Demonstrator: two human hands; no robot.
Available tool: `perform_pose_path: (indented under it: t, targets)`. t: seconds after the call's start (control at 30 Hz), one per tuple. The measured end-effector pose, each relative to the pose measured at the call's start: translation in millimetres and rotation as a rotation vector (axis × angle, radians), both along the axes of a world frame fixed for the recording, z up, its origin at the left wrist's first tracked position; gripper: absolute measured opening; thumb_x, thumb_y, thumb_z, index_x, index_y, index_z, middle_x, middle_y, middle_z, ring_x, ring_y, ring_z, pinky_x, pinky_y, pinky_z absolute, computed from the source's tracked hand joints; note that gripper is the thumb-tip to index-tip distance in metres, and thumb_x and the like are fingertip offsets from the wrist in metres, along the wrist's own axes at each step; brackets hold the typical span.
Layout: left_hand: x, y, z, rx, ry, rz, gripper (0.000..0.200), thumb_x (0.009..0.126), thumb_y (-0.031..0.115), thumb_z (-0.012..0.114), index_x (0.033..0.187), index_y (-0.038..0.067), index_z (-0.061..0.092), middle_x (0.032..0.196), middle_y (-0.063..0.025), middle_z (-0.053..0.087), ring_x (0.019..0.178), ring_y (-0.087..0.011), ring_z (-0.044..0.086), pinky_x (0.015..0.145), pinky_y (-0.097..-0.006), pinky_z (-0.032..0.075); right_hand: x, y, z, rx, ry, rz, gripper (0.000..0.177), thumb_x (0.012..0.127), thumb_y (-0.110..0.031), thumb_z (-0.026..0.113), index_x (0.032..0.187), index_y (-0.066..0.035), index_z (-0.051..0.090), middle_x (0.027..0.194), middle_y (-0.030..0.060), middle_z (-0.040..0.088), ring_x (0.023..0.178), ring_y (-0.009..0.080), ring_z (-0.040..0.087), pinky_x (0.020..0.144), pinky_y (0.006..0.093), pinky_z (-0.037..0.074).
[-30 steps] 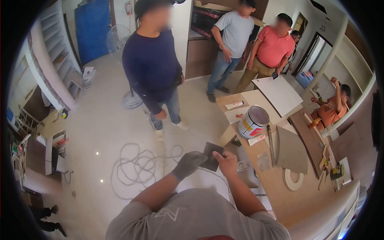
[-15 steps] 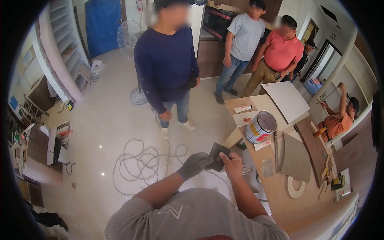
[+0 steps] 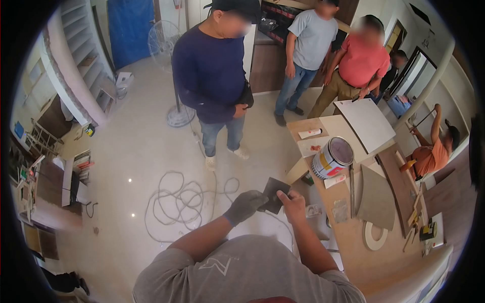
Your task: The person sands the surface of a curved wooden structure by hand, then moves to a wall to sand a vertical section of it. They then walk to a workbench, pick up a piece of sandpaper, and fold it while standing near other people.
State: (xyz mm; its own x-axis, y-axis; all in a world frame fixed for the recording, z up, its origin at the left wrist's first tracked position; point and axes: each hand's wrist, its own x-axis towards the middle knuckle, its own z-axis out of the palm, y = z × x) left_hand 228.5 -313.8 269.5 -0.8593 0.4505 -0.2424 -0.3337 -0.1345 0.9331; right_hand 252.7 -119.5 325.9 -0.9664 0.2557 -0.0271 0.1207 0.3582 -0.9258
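In front of my chest, both hands hold a dark, flat, square piece (image 3: 275, 193); its material is hard to make out. My left hand (image 3: 244, 207), in a dark grey glove, pinches its left edge. My right hand (image 3: 294, 206) is bare and grips the right side, thumb lying across the face. Close by on the right is a wooden worktable (image 3: 348, 252) carrying an open paint can (image 3: 331, 158), a tube (image 3: 334, 182), a roll of tape (image 3: 375, 236) and a curved grey-brown panel (image 3: 376, 199).
A coiled cable (image 3: 184, 202) lies on the floor ahead. A person in a dark blue shirt (image 3: 212, 70) stands facing me, near a pedestal fan (image 3: 164, 43). Other people are behind the table, and one in orange (image 3: 429, 154) works at the right. A white board (image 3: 365, 123) rests at the table's far end.
My view has shifted slightly. The person in dark blue has brought a hand up to the waist and turned the head. My hands keep hold of the dark square piece.
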Motion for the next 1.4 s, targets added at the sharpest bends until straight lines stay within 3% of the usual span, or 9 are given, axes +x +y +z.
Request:
perform_pose_path:
  t: [0.03, 0.23, 0.33, 0.63, 0.83, 1.1, 1.2, 1.3, 1.4]
  targets:
    - [0.6, 0.6, -1.9, -0.001, -0.001, 0.003, 0.022, 0.096, 0.023, 0.066, 0.098, 0.001, 0.065, 0.087, -0.0081, 0.069, 0.078, -0.0147, 0.066, 0.075, -0.0302, 0.055, 1.2, -0.2, 1.0, 0.009, 0.005, -0.001, 0.042, 0.085, -0.021, 0.077, 0.06, -0.004, 0.047, 0.059, -0.0033, 0.041, 0.056, 0.0078, 0.037, 0.048, 0.0312, 0.032]
    - [1.9, 1.6, 7.0, 0.003, -0.02, 0.042, 0.022, 0.096, 0.023, 0.067, 0.097, 0.001, 0.066, 0.086, -0.0086, 0.069, 0.078, -0.0147, 0.066, 0.074, -0.0296, 0.054, -1.3, 6.5, -15.9, -0.213, -0.03, -0.035, 0.034, 0.088, -0.028, 0.074, 0.072, 0.0, 0.064, 0.062, 0.0026, 0.059, 0.059, 0.0092, 0.052, 0.056, 0.0284, 0.042]
    - [0.7, 2.2, 9.8, -0.004, -0.022, 0.042, 0.023, 0.096, 0.023, 0.067, 0.098, 0.001, 0.066, 0.087, -0.009, 0.07, 0.078, -0.0147, 0.066, 0.074, -0.0295, 0.054, -1.5, 11.5, -13.5, -0.108, -0.045, -0.021, 0.029, 0.088, -0.026, 0.074, 0.078, 0.001, 0.068, 0.064, 0.0032, 0.063, 0.061, 0.0097, 0.058, 0.057, 0.0263, 0.044]
    - [2.8, 1.9, 15.3, -0.065, -0.002, -0.003, 0.024, 0.096, 0.024, 0.066, 0.099, -0.001, 0.065, 0.088, -0.0092, 0.069, 0.078, -0.0147, 0.065, 0.074, -0.0296, 0.054, -2.5, 13.6, -15.4, -0.33, -0.039, -0.071, 0.028, 0.088, -0.023, 0.075, 0.074, -0.001, 0.067, 0.065, 0.0028, 0.063, 0.063, 0.0076, 0.057, 0.058, 0.0245, 0.044]
    - [4.4, 2.7, 7.7, -0.026, -0.019, -0.007, 0.026, 0.096, 0.023, 0.066, 0.101, -0.003, 0.065, 0.09, -0.01, 0.069, 0.079, -0.0152, 0.065, 0.074, -0.0295, 0.053, 1.1, 14.3, -4.1, -0.133, -0.04, -0.056, 0.026, 0.088, -0.024, 0.075, 0.077, 0.0, 0.069, 0.068, 0.0033, 0.065, 0.063, 0.0094, 0.059, 0.06, 0.0255, 0.045]
    - [3.5, 3.5, -14.0, 0.064, 0.021, 0.014, 0.036, 0.096, 0.028, 0.067, 0.109, -0.005, 0.065, 0.097, -0.0095, 0.069, 0.088, -0.0155, 0.066, 0.079, -0.029, 0.054, -1.4, 17.8, -10.1, -0.098, -0.029, -0.006, 0.03, 0.087, -0.028, 0.074, 0.078, 0.0, 0.071, 0.071, 0.0066, 0.068, 0.066, 0.0131, 0.064, 0.063, 0.0275, 0.048]
    - [1.1, 0.8, -8.1, -0.013, 0.013, -0.017, 0.036, 0.097, 0.029, 0.066, 0.111, -0.004, 0.065, 0.099, -0.0089, 0.068, 0.092, -0.0153, 0.065, 0.081, -0.0291, 0.053, -0.9, 13.2, -2.6, -0.098, -0.054, -0.003, 0.031, 0.088, -0.029, 0.074, 0.078, 0.0, 0.071, 0.072, 0.0068, 0.068, 0.067, 0.0135, 0.065, 0.064, 0.0278, 0.049]
    - [2.3, 3.2, 5.4, -0.014, -0.037, 0.009, 0.017, 0.098, 0.018, 0.063, 0.103, 0.002, 0.067, 0.092, -0.004, 0.068, 0.088, -0.0121, 0.064, 0.081, -0.029, 0.052, -1.2, 15.2, -1.7, -0.097, -0.067, 0.022, 0.031, 0.088, -0.029, 0.073, 0.079, 0.001, 0.07, 0.073, 0.007, 0.068, 0.068, 0.014, 0.065, 0.065, 0.0281, 0.049]
    - [4.6, 6.6, 13.1, 0.164, -0.074, 0.003, 0.018, 0.098, 0.019, 0.063, 0.102, 0.002, 0.067, 0.091, -0.0033, 0.068, 0.089, -0.0112, 0.063, 0.08, -0.0284, 0.051, -1.3, 14.5, 6.3, -0.084, -0.092, 0.052, 0.032, 0.088, -0.028, 0.073, 0.079, 0.002, 0.07, 0.074, 0.0072, 0.068, 0.068, 0.0144, 0.065, 0.065, 0.0284, 0.05]
